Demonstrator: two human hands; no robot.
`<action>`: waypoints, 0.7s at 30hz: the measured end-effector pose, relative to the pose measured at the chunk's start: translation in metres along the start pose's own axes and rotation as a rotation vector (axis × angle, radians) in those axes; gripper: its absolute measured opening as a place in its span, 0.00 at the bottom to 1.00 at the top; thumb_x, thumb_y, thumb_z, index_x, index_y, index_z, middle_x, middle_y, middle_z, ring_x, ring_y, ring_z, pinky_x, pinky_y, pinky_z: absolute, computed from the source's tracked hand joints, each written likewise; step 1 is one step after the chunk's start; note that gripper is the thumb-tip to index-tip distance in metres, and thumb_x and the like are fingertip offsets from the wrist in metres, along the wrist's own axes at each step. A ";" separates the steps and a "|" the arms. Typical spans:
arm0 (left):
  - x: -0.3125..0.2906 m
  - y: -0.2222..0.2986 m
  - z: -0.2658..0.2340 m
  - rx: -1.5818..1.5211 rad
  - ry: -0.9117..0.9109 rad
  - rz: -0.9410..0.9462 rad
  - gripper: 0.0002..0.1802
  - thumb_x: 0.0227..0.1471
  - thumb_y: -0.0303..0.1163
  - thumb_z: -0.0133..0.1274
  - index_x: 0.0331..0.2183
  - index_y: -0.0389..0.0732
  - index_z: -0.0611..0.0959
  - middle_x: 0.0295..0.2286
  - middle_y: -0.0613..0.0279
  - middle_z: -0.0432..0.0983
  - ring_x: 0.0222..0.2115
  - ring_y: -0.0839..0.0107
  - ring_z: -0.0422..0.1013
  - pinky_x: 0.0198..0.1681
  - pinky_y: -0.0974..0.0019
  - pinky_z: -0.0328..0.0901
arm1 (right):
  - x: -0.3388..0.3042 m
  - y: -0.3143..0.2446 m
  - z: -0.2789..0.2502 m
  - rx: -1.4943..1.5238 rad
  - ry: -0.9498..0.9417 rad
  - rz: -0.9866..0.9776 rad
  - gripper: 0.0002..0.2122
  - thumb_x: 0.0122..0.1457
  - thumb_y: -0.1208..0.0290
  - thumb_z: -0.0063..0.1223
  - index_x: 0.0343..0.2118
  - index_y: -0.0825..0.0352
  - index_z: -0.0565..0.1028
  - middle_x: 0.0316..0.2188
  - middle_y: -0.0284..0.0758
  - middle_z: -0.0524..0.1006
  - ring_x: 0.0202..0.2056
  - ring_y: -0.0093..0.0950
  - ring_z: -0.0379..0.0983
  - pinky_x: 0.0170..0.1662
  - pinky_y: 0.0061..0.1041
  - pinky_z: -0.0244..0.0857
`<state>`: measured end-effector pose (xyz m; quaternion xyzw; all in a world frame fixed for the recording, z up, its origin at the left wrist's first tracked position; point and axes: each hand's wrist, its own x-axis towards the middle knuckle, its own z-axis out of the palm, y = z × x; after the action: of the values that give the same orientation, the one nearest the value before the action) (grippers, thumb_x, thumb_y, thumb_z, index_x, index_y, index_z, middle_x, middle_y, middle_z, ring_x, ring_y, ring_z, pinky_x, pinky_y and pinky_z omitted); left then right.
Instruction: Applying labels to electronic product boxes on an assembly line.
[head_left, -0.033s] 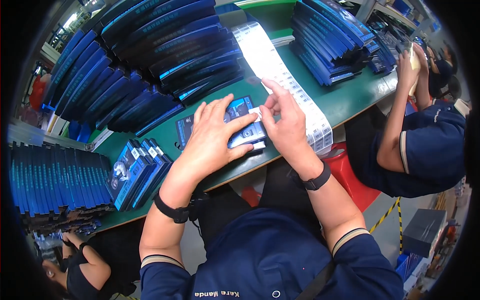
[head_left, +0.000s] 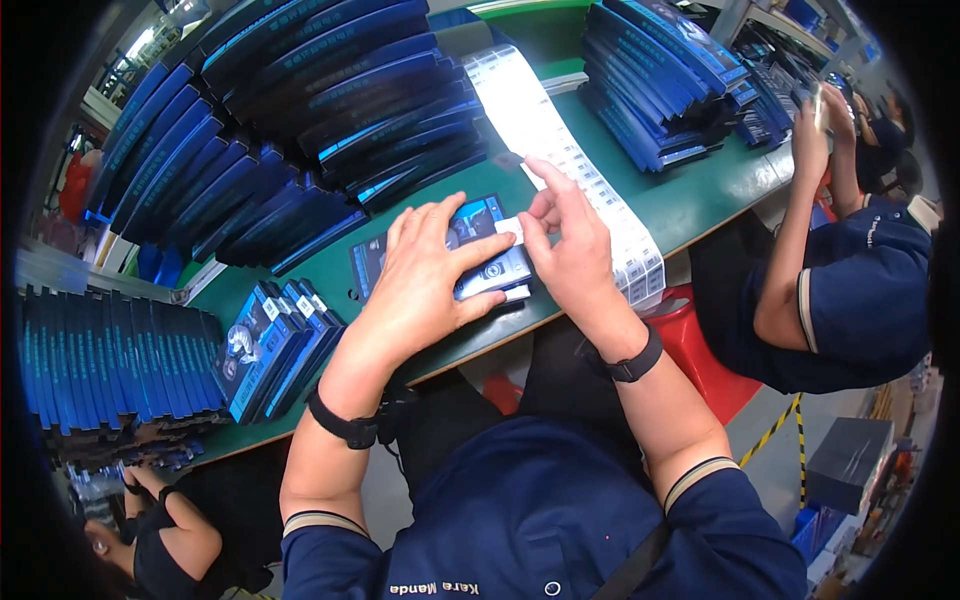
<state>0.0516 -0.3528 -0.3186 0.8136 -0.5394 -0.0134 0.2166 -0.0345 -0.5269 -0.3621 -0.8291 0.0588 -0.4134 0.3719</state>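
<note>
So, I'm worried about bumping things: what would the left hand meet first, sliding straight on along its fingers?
Past a strip of green table, the left hand would probably meet the stacked dark blue boxes first, though the fisheye view leaves depth unclear.

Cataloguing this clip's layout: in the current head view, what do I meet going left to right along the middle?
Long row of blue boxes, small group of labelled blue boxes, the person's left hand, the person's right hand, red seat, co-worker's navy sleeve.
</note>
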 end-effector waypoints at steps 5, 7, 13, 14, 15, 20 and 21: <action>-0.011 0.016 -0.007 0.012 0.117 0.021 0.33 0.32 0.38 0.71 0.47 0.62 0.85 0.58 0.47 0.62 0.58 0.46 0.59 0.61 0.47 0.52 | 0.002 -0.011 -0.018 0.155 -0.050 0.246 0.33 0.56 0.68 0.62 0.63 0.64 0.60 0.26 0.33 0.71 0.25 0.22 0.70 0.29 0.22 0.66; -0.015 0.023 -0.009 0.012 0.157 0.039 0.33 0.32 0.39 0.72 0.47 0.61 0.85 0.58 0.47 0.62 0.58 0.46 0.59 0.61 0.47 0.53 | 0.001 -0.024 -0.024 0.348 -0.115 0.309 0.31 0.63 0.66 0.56 0.65 0.64 0.55 0.27 0.31 0.72 0.28 0.16 0.70 0.32 0.19 0.65; -0.029 0.043 -0.004 -0.134 0.407 0.166 0.34 0.31 0.45 0.74 0.46 0.58 0.85 0.59 0.39 0.58 0.58 0.42 0.59 0.59 0.45 0.57 | -0.010 -0.058 -0.015 1.458 -0.104 0.674 0.23 0.68 0.72 0.42 0.65 0.59 0.54 0.48 0.38 0.74 0.45 0.22 0.74 0.50 0.23 0.70; -0.031 0.047 -0.006 -0.129 0.406 0.167 0.34 0.31 0.45 0.74 0.46 0.58 0.85 0.59 0.39 0.58 0.58 0.42 0.59 0.59 0.45 0.57 | -0.013 -0.064 -0.014 1.542 -0.147 0.709 0.23 0.70 0.69 0.41 0.66 0.59 0.54 0.51 0.38 0.72 0.47 0.23 0.73 0.52 0.26 0.70; -0.030 0.054 -0.010 -0.108 0.421 0.190 0.36 0.30 0.43 0.75 0.47 0.57 0.84 0.59 0.39 0.57 0.58 0.42 0.59 0.59 0.45 0.57 | -0.020 -0.065 -0.006 1.830 -0.179 0.961 0.23 0.70 0.62 0.39 0.67 0.57 0.54 0.56 0.37 0.68 0.52 0.26 0.70 0.56 0.30 0.67; -0.041 0.073 -0.038 -0.148 0.330 0.036 0.49 0.23 0.30 0.76 0.53 0.55 0.76 0.54 0.44 0.56 0.55 0.46 0.61 0.56 0.48 0.63 | -0.018 -0.070 -0.008 1.419 -0.332 0.617 0.40 0.63 0.68 0.56 0.70 0.58 0.40 0.53 0.35 0.70 0.45 0.21 0.71 0.49 0.22 0.66; -0.044 0.073 -0.051 -0.076 0.300 0.013 0.47 0.22 0.28 0.74 0.52 0.52 0.77 0.52 0.47 0.56 0.52 0.49 0.63 0.54 0.51 0.64 | -0.017 -0.068 -0.009 1.206 -0.311 0.524 0.40 0.62 0.69 0.57 0.70 0.59 0.43 0.51 0.35 0.70 0.42 0.20 0.71 0.47 0.20 0.66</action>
<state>-0.0174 -0.3202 -0.2548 0.7941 -0.5054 0.0894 0.3256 -0.0664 -0.4768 -0.3240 -0.4848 -0.0373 -0.1461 0.8615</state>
